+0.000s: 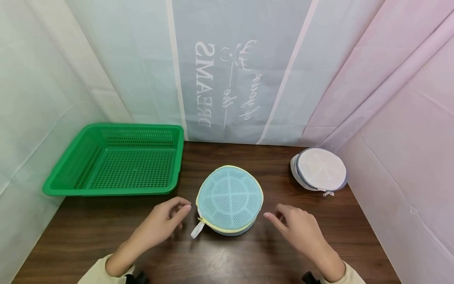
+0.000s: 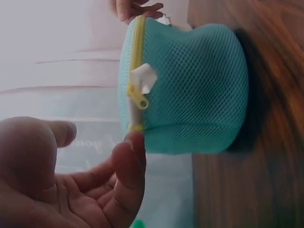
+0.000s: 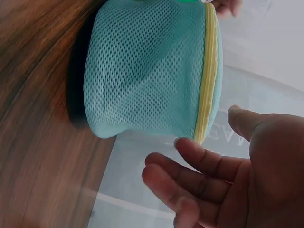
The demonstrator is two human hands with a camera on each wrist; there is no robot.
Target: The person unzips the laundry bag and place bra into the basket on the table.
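A round blue mesh laundry bag point(image 1: 229, 197) with a yellow zipper stands upright on the table, its lid closed. Its zipper pull point(image 2: 138, 97) carries a white tab and hangs on the side toward my left hand point(image 1: 161, 221). That hand hovers just left of the bag, fingers loosely bent and holding nothing. On the other side my right hand point(image 1: 296, 228) is held a little apart from the bag, thumb and fingers separated, with nothing in it. In the right wrist view the fingertips point(image 3: 187, 145) are close to the bag's yellow zipper point(image 3: 207, 76); whether they touch is hard to tell.
A green plastic basket point(image 1: 173, 189) sits at the back left of the dark wooden table point(image 1: 220, 264). Toward the back right lies a smaller white mesh bag point(image 1: 322, 169) with a grey-blue rim and zipper. Pale cloth hangs behind and at both sides.
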